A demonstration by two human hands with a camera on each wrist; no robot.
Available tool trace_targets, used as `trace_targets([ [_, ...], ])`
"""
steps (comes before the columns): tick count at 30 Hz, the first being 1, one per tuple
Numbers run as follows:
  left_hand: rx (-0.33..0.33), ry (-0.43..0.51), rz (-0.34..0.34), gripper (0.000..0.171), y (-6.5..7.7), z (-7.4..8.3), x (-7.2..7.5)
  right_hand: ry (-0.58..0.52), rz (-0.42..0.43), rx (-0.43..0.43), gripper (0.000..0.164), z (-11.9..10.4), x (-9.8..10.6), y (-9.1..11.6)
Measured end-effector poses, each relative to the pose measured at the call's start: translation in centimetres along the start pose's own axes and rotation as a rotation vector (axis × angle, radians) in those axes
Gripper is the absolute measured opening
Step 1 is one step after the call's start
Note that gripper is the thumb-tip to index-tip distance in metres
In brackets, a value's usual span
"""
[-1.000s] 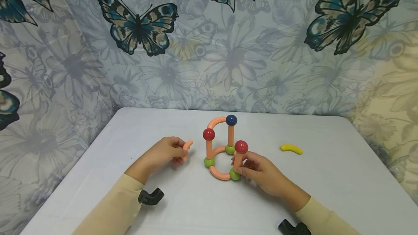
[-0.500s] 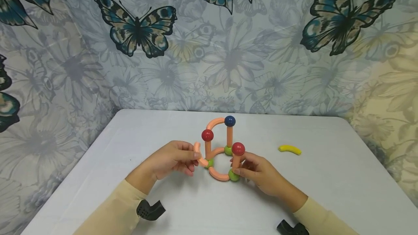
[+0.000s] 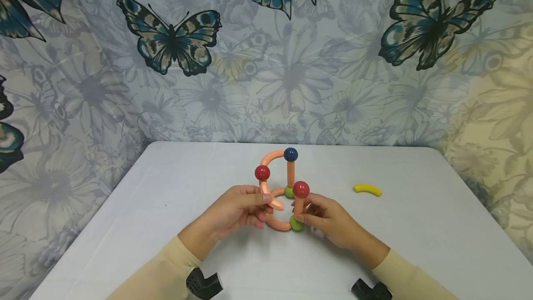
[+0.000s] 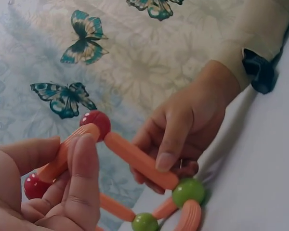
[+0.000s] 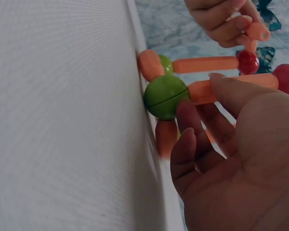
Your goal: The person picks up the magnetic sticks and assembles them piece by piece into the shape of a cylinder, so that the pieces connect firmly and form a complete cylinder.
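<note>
Between thumb and fingers, my left hand (image 3: 243, 209) pinches a curved orange stick (image 3: 275, 205). In the head view this stick overlaps the left side of a standing frame of orange sticks and coloured balls. My right hand (image 3: 331, 220) grips the frame's near right upright, a straight orange stick (image 5: 202, 91), low down beside the green ball (image 5: 166, 96) at its foot. A red ball (image 3: 301, 189) tops that upright. Another red ball (image 3: 262, 172) and a dark blue ball (image 3: 290, 154) top the other uprights, joined by a curved orange stick (image 3: 271, 155). My left hand partly hides the frame's left base.
A yellow curved stick (image 3: 368, 190) lies on the white table (image 3: 424, 216) to the right of the frame. Behind the table's far edge stands a butterfly-patterned wall (image 3: 316, 91). Both wrists carry a black device (image 3: 204, 284).
My left hand has moved right with the curved orange stick, from beside the frame to in front of its left side. My right hand keeps its hold on the upright.
</note>
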State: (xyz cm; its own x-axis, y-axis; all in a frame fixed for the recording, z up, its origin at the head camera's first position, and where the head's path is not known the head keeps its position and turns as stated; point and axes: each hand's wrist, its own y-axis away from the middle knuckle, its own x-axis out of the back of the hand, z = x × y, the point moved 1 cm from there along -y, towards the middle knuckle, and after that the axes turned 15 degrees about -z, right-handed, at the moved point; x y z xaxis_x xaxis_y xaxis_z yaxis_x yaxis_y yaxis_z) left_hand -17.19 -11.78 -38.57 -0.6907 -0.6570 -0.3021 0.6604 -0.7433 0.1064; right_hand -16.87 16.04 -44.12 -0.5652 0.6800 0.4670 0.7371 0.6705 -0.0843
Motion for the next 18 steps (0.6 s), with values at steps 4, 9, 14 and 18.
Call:
trace_targets([
  [4, -0.045, 0.063, 0.023, 0.019, -0.2, 0.3, -0.4, 0.003, -0.004, -0.005, 0.026, -0.1, -0.1, -0.1],
  [9, -0.059, 0.112, 0.057, 0.02, -0.4, 0.2, -0.9, -0.005, -0.023, 0.016, 0.026, -0.1, -0.1, -0.1],
  [14, -0.062, 0.12, 0.069, 0.021, -0.6, -0.1, -1.2, -0.003, -0.025, 0.02, 0.027, -0.2, -0.2, -0.1],
  [18, -0.069, 0.131, 0.059, 0.021, -0.7, -0.1, -1.5, -0.002, -0.03, 0.019, 0.027, -0.2, -0.2, 0.0],
])
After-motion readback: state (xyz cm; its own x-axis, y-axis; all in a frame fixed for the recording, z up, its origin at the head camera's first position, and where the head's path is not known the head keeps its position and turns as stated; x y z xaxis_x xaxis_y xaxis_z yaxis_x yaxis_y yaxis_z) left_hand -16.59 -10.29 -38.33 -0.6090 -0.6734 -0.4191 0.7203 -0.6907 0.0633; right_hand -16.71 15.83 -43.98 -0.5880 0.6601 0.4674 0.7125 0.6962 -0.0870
